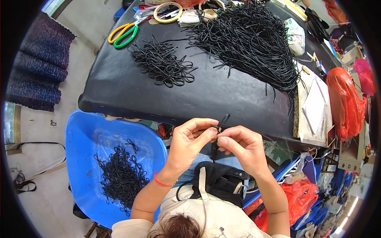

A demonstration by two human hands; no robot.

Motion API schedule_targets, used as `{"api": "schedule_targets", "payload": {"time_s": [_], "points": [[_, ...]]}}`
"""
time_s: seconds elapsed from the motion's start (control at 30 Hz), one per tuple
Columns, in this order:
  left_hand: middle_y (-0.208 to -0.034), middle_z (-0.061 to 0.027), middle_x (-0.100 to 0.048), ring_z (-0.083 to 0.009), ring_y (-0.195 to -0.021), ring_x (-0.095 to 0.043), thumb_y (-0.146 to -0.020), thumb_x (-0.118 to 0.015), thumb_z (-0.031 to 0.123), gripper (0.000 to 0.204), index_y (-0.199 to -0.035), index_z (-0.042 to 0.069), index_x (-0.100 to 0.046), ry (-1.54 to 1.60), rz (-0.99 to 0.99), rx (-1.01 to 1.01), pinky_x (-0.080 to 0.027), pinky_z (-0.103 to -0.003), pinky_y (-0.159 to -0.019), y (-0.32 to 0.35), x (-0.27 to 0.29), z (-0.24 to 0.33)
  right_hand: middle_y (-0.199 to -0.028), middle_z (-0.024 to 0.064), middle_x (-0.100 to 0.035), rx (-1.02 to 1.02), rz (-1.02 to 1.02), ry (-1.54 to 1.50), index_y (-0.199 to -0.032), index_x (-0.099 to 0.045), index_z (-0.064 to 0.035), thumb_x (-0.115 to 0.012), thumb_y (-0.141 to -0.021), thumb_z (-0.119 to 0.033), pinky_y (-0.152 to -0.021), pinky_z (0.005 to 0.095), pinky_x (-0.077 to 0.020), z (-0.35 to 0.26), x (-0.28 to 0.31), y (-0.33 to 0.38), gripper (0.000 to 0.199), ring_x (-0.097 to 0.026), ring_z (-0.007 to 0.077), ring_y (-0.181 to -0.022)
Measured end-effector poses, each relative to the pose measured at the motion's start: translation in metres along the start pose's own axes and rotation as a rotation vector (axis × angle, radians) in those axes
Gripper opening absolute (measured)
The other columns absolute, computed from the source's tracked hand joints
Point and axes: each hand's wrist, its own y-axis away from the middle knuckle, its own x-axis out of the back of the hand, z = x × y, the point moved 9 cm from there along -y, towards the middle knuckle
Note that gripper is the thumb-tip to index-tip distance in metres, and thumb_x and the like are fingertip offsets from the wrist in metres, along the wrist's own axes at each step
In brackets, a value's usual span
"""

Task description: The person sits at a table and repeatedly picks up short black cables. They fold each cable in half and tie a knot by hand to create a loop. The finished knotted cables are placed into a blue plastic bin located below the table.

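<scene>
- Currently you are pinching a short black cord piece [219, 125] between both hands, just above your lap and at the near edge of the black table [119, 91].
- Your left hand [190, 139] is closing thumb and forefinger on the cord's lower part; the other fingers are curling in.
- Your right hand [240, 144] is pressing its fingertips together on the same cord, touching the left fingertips.
- The cord's free ends are sticking up past your fingers toward the table.
- Judgement: the cord is looking light, thin and limp, probably slightly springy; gripping close to the crossing point should be keeping it from slipping.
- Left of your left hand, looped pieces [121, 174] are lying in a blue tub [85, 131].
- Beyond your hands, a small looped pile [162, 63] and a large bundle of straight cords [250, 39] are resting on the table; green-and-yellow scissors [125, 33] are lying farther off.
</scene>
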Motion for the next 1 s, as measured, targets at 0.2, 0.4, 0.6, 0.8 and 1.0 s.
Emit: {"api": "schedule_targets", "payload": {"time_s": [0.2, 0.4, 0.6, 0.8, 1.0], "points": [[-0.092, -0.0092, -0.064, -0.0116, -0.085, -0.061, -0.084, -0.059, 0.002, 0.018, -0.102, -0.004, -0.058, 0.105, 0.107, -0.031, -0.052, -0.024, -0.076, 0.005, 0.002, -0.011, -0.063, 0.0015, -0.061, 0.154, 0.319, 0.208, -0.080, -0.057, 0.0006, -0.065, -0.082, -0.012, -0.051, 0.0186, -0.0433, -0.010, 0.010, -0.001, 0.015, -0.054, 0.0042, -0.056], [-0.091, -0.0086, -0.063, -0.0117, -0.083, -0.060, -0.082, -0.060, -0.001, 0.014, -0.096, -0.003, -0.058, -0.026, 0.065, -0.033, -0.050, -0.025, -0.076, 0.007, -0.006, -0.003, -0.076, 0.0047, -0.060, 0.160, 0.352, 0.430, -0.082, -0.059, 0.0010, -0.067, -0.080, -0.015, -0.055, 0.0207, -0.0414, -0.022, 0.014, -0.007, 0.018, -0.052, 0.0067, -0.062], [-0.088, -0.0098, -0.063, -0.0116, -0.083, -0.061, -0.079, -0.061, 0.000, 0.020, -0.096, -0.002, -0.051, -0.400, -0.017, -0.067, -0.049, -0.025, -0.072, 0.006, -0.008, 0.009, -0.081, 0.0023, -0.060, 0.105, 0.089, 0.198, -0.087, -0.064, -0.0008, -0.065, -0.082, -0.015, -0.061, 0.0217, -0.0420, -0.004, 0.012, -0.018, 0.015, -0.051, 0.0062, -0.069], [-0.086, -0.0042, -0.063, -0.0061, -0.076, -0.057, -0.083, -0.060, 0.002, 0.027, -0.109, -0.001, -0.052, -0.098, -0.094, 0.116, -0.047, -0.021, -0.065, 0.011, -0.014, -0.005, -0.072, -0.0004, -0.059, -0.053, 0.165, -0.118, -0.085, -0.059, -0.0003, -0.063, -0.085, -0.017, -0.060, 0.0194, -0.0423, 0.009, 0.012, -0.020, 0.017, -0.052, 0.0038, -0.065], [-0.080, 0.0004, -0.061, -0.0016, -0.071, -0.052, -0.083, -0.064, 0.008, 0.018, -0.097, -0.001, -0.061, -0.204, -0.087, 0.100, -0.044, -0.017, -0.061, 0.009, -0.013, -0.012, -0.069, -0.0021, -0.055, 0.045, 0.264, -0.063, -0.080, -0.054, -0.0034, -0.062, -0.086, -0.018, -0.056, 0.0185, -0.0394, 0.011, 0.019, -0.018, 0.018, -0.048, 0.0023, -0.062]]}}
